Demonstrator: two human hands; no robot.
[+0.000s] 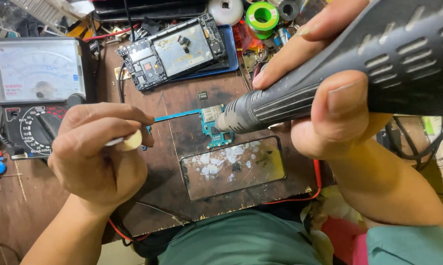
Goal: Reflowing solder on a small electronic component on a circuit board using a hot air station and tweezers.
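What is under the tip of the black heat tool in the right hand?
The heat tool in the right hand points its tip at a teal circuit board lying on the brown work board. The tip covers the spot it points at, so that part stays hidden.

Bare wood (182, 98) lies open between opened phone (175, 49) and circuit board (212, 128); multimeter (37, 93) blocks left.
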